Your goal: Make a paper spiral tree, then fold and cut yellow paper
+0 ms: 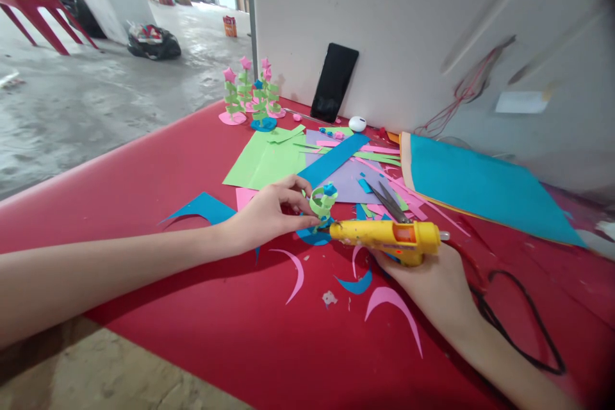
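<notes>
Across the red table (192,314), curved paper scraps (391,301) are strewn near the work, so one could be caught up by stray glue. Well over to the right, a looped black cord (560,369) is laid; were it snagged, the gun's aim could be jerked aside. The handle of the yellow glue gun (379,234) is wrapped by the right hand (432,278), its fingers mostly hidden; whether the trigger is being pressed cannot be told. By the left hand (271,210), a green paper coil (319,204) is pinched between thumb and fingers, over a blue base (314,238) and just in front of the nozzle. Because the thumb is placed so near that tip, a burn could be caused by a small slip or by too much hot glue. Beyond the gun, the scissors (393,204) could be knocked if the barrel were swung outward. The coil itself, judged to be easily bent, could be crushed by too firm a pinch, and the small blue star (329,189) at its top could be brushed loose.
</notes>
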{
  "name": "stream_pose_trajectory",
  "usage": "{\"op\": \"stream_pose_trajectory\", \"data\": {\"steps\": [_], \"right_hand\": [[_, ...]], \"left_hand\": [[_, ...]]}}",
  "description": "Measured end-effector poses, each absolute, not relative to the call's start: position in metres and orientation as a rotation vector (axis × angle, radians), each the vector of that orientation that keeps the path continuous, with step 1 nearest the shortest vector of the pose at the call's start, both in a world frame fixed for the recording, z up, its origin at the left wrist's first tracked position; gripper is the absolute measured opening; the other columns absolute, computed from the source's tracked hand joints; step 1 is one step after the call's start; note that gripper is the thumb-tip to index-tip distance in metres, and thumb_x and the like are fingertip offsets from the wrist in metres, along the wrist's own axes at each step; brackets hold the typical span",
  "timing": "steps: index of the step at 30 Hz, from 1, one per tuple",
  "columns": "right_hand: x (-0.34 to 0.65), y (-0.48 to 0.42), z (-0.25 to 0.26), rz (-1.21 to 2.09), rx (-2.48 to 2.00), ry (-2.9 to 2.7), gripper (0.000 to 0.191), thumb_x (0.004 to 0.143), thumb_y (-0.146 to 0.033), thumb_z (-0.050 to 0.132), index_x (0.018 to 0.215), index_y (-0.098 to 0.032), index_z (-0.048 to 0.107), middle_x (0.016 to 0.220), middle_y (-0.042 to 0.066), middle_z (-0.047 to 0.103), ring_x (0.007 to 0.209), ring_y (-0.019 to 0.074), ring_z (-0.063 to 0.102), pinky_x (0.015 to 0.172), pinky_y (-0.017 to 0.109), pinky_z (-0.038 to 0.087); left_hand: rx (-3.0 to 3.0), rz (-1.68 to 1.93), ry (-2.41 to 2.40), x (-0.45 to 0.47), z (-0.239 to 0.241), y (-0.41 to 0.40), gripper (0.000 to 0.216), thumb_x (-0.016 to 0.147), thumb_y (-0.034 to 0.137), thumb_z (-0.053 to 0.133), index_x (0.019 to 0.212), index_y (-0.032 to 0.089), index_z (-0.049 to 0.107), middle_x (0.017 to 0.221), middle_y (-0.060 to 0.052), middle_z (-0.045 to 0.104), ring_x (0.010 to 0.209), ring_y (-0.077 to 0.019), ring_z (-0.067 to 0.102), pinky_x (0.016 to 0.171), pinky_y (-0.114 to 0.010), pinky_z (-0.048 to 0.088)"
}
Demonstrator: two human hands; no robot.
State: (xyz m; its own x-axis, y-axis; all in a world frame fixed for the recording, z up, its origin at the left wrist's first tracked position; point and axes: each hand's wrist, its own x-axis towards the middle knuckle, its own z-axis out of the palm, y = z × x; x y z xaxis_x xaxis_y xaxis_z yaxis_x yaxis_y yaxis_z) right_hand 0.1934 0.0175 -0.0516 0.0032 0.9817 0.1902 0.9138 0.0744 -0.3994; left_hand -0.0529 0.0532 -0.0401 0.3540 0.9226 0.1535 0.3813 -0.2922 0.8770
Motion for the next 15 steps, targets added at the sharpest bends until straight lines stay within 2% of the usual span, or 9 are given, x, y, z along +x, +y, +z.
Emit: {"op": "stream_pose_trajectory", "data": {"steps": [15], "right_hand": [[0.1956,0.0159,-0.0530,0.227,-1.867,-1.915,0.036,0.062,-0.053,0.060,0.077,-0.021,0.060,0.069,0.001,0.062,0.066,0.0193,0.060,0.056,0.031,0.045]], "left_hand": [[1.839,0.874,1.156,-0.0520,-0.0363,0.0522,0.011,0.067,0.024,0.065,0.060,0.016,0.063,0.090,0.000,0.046,0.071,-0.0090,0.049,0.061,-0.022,0.041]]}}
